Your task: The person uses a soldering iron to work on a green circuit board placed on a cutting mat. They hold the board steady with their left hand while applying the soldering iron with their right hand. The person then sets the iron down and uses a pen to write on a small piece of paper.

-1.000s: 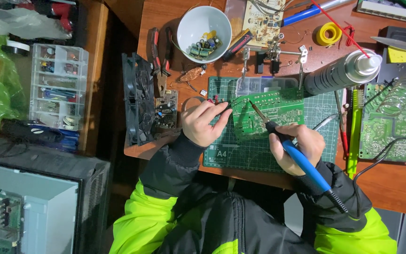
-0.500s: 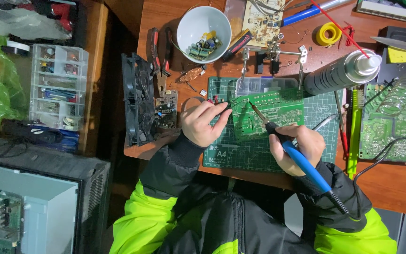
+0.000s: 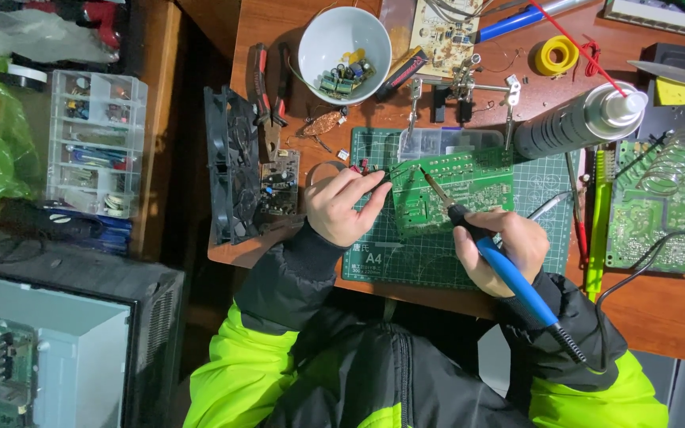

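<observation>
Green printed circuit board (image 3: 453,194) lying on a green gridded cutting mat (image 3: 438,254) at desk centre. The left hand (image 3: 342,208) pinches the board's left edge; the right hand (image 3: 501,246) grips a blue-handled soldering iron (image 3: 509,269), tip on the board.
</observation>
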